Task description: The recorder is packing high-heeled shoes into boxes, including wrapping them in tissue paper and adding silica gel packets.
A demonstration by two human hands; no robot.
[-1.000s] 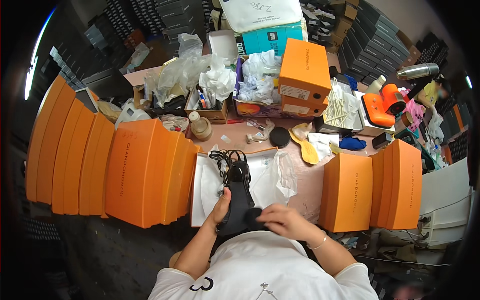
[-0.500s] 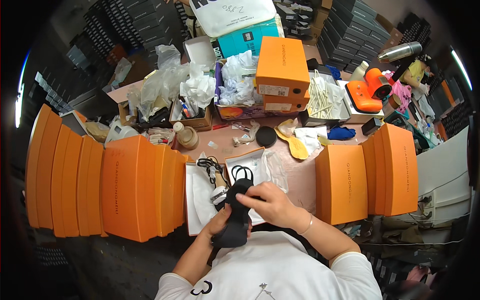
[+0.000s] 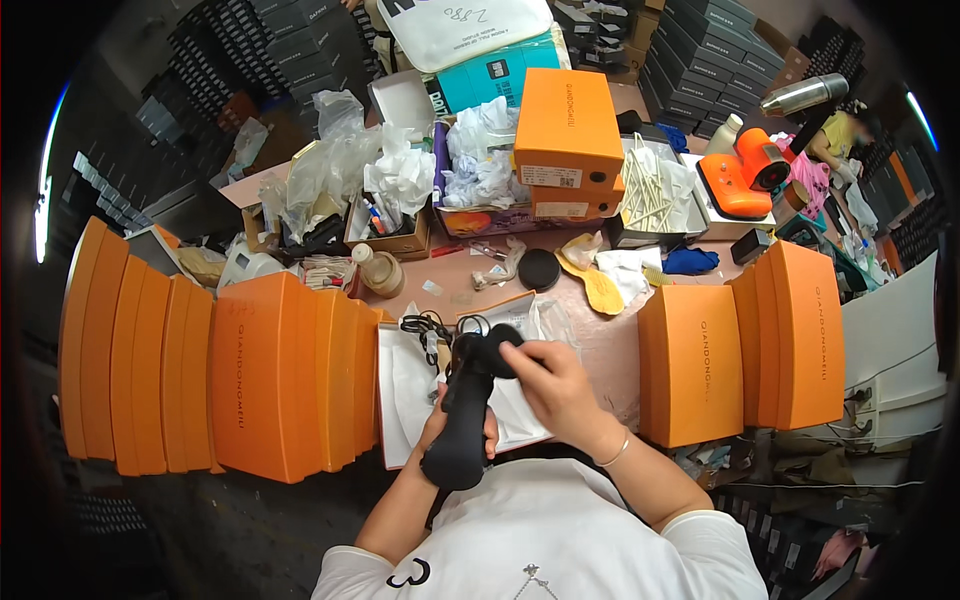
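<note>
Held above the open white-lined cardboard shoebox [image 3: 405, 400], the black suede boot [image 3: 468, 405], left hand [image 3: 447, 420] curled round its shaft, right hand [image 3: 555, 385] fingers pinching its top, could snag the black laces [image 3: 425, 325].

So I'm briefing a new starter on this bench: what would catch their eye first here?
The rows of orange boxes standing on edge at both sides of the table. Between them, the left hand and right hand hold a black boot over an open box lined with white paper. Behind that, two more orange boxes are stacked amid crumpled wrapping.
</note>
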